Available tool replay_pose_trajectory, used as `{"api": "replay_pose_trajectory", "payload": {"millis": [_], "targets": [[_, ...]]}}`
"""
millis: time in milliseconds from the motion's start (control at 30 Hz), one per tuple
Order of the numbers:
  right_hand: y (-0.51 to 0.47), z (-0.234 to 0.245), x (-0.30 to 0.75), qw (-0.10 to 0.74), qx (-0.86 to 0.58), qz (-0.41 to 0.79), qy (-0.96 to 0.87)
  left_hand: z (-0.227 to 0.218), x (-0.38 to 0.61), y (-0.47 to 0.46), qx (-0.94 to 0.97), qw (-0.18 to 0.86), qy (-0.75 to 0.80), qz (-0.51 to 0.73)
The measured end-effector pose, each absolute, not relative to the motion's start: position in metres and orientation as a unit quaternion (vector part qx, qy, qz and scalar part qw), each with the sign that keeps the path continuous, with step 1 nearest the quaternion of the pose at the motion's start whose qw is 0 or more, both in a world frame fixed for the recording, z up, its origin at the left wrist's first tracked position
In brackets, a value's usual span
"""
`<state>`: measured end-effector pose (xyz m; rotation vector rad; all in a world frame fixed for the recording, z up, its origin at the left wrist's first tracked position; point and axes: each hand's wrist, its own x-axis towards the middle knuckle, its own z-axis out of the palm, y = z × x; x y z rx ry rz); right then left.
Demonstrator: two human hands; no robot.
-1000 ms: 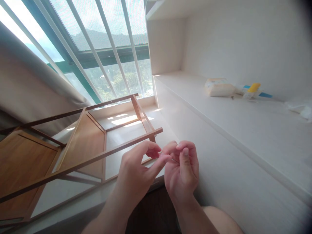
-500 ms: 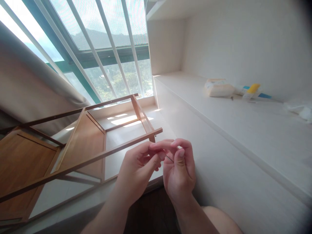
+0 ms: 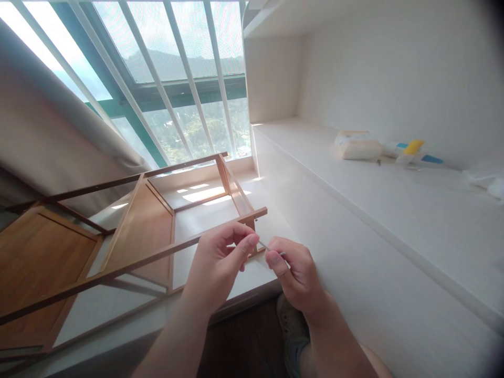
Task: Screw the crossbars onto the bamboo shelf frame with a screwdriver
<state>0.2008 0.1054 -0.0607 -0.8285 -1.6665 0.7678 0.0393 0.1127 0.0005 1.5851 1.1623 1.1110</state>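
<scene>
My left hand (image 3: pixel 218 262) is closed in a pinch, thumb against fingers, on one end of a thin grey metal rod (image 3: pixel 263 244). The rod's other end is pinched by my right hand (image 3: pixel 297 273), and a small tip shows past the thumb. Whether it is bent or threaded is too small to tell. Just behind both hands lies a wooden frame (image 3: pixel 144 231) with slats and panels. Its near rail passes behind my left hand, and a dark screw or hole (image 3: pixel 255 220) shows near the rail's end.
On the white ledge (image 3: pixel 354 194) to the right lie a wrapped pack (image 3: pixel 359 147), a yellow-and-blue item (image 3: pixel 414 147) and a crumpled white piece (image 3: pixel 492 184). A barred window (image 3: pixel 189 94) stands behind, with a grey curtain (image 3: pixel 59 115) at left. Below is a shoe (image 3: pixel 293 325).
My right hand has turned from palm-up to a pinch on the rod, and more of the rod now shows between the hands. The view has shifted slightly.
</scene>
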Motion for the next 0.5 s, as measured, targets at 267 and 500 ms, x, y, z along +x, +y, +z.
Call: {"api": "replay_pose_trajectory", "payload": {"millis": [267,500], "targets": [[0.113,-0.063,0.199,0.477,-0.474,0.274,-0.687,0.001,0.024,0.128,0.736,0.005,0.507,0.448],[0.121,-0.07,0.192,0.472,-0.505,0.237,-0.683,-0.01,0.025,0.139,0.82,-0.095,0.504,0.253]]}}
